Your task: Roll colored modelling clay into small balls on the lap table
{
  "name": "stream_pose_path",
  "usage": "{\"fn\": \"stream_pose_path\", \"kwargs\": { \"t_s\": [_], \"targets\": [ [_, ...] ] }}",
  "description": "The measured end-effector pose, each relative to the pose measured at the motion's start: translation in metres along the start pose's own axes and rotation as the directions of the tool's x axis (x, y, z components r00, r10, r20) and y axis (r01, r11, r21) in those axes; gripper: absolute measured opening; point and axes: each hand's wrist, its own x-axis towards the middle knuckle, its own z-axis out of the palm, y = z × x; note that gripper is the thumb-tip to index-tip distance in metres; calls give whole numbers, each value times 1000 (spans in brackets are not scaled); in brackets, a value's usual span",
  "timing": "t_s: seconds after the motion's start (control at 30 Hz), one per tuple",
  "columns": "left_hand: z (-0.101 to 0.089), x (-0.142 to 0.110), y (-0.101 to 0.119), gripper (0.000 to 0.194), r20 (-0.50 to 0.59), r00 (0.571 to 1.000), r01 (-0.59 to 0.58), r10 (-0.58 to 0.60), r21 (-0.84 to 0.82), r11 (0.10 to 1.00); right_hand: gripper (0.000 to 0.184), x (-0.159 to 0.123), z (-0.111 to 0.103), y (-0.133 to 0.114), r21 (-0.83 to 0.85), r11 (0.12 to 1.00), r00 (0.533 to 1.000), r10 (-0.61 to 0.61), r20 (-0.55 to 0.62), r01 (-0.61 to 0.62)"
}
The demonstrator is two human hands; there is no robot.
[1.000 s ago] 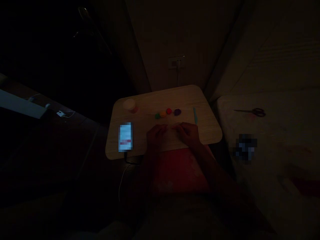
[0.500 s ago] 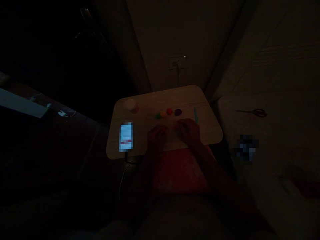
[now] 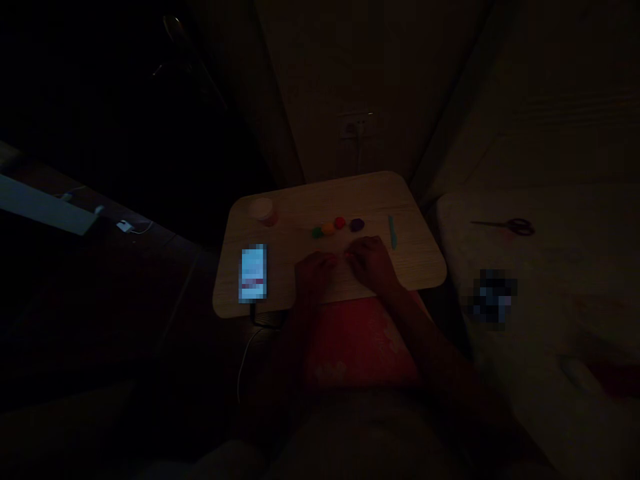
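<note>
The scene is very dark. My right hand [image 3: 373,263] rests over the small wooden table with curled fingers, a bit of red modelling clay [image 3: 349,254] at its fingertips. Facing it across a narrow gap, my left hand [image 3: 313,272] is closed too, with a reddish bit between thumb and fingers, hard to make out. Just beyond the hands lie small lumps of clay: a green lump [image 3: 317,232] touching a yellow-orange lump [image 3: 327,229], then a red lump [image 3: 340,223] and a purple lump [image 3: 357,225]. A turquoise plastic clay knife [image 3: 393,232] lies right of them.
On the table [image 3: 280,293], a lidded tub [image 3: 263,211] stands at the back left and a lit phone [image 3: 253,273] lies at the left, with a cable over the front edge. Scissors [image 3: 520,227] lie on a pale surface at right. A wall socket [image 3: 356,125] is behind.
My right hand has turned and its fingers have shifted slightly left, toward my left hand. The left hand stays nearly in place. The clay lumps on the table have not moved.
</note>
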Motion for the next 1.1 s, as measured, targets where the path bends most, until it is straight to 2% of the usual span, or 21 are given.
{"fn": "stream_pose_path", "kwargs": {
  "t_s": [0.2,0.37,0.43,0.57,0.63,0.9,1.1],
  "targets": [
    [0,3,1,18,-13,998,-62,62,9,998,17,-2,-1,-1,201,979,999,-19,-37,26],
    [4,-1,-4,19,-90,993,71,-73,-30,997,13,-2,-4,-6,305,949,995,-52,-81,74],
    [4,0,-4,15,-97,993,69,-71,-28,997,12,-2,-5,-7,319,943,993,-58,-103,89],
    [1,3,-1,8,-77,995,-61,63,37,997,10,-2,-5,-7,325,940,990,-67,-122,103],
    [1,4,0,7,-71,994,-85,88,47,995,8,-2,-5,-6,324,939,988,-78,-135,119],
    [2,2,4,15,-48,999,-5,5,2,1000,8,-3,-6,-5,335,926,980,-133,-146,175],
    [2,2,5,20,-21,1000,-13,13,18,1000,12,-4,-7,-7,307,945,992,-92,-81,113]
  ]
}}
